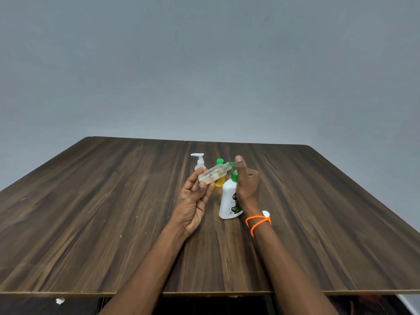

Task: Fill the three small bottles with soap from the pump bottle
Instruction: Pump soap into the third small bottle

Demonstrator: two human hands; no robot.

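My left hand point(195, 198) holds a small clear bottle point(213, 173) tilted, its open neck against the green nozzle of the white pump bottle point(228, 201). A little pale liquid lies in the clear bottle. My right hand point(246, 180) rests over the green pump head, thumb up, fingers curled round it. Behind them stand a small yellow bottle with a green cap point(220, 181) and a small clear bottle with a white pump top point(199, 161).
Everything stands on a dark wooden table point(113, 212) before a grey wall. An orange bead band point(258, 222) circles my right wrist, and a small white cap point(266, 213) lies on the table beside it.
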